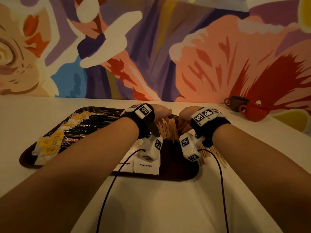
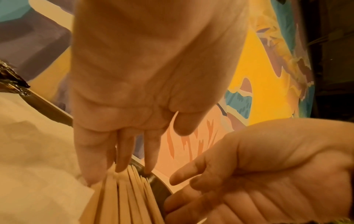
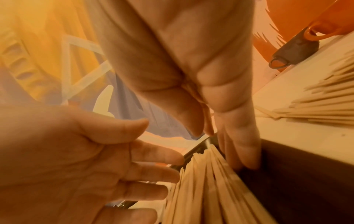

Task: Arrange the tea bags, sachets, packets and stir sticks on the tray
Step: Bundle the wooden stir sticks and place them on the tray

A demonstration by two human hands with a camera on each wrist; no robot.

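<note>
**Hands flank the stir sticks**

Both hands, the left hand (image 1: 162, 113) and right hand (image 1: 186, 115), lay straight-fingered against the stir sticks (image 1: 169, 130) on the dark tray (image 1: 178, 174) (gripping nothing). Loose sticks (image 1: 212, 155) sat beside the tray; an orange cup (image 1: 254, 111) stood apart.

Both hands flank stir sticks (image 1: 169, 130) on tray (image 1: 178, 172).

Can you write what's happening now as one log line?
left hand: open, touching wooden stir sticks | right hand: open, beside sticks | dark brown tray: sticks on it
</note>
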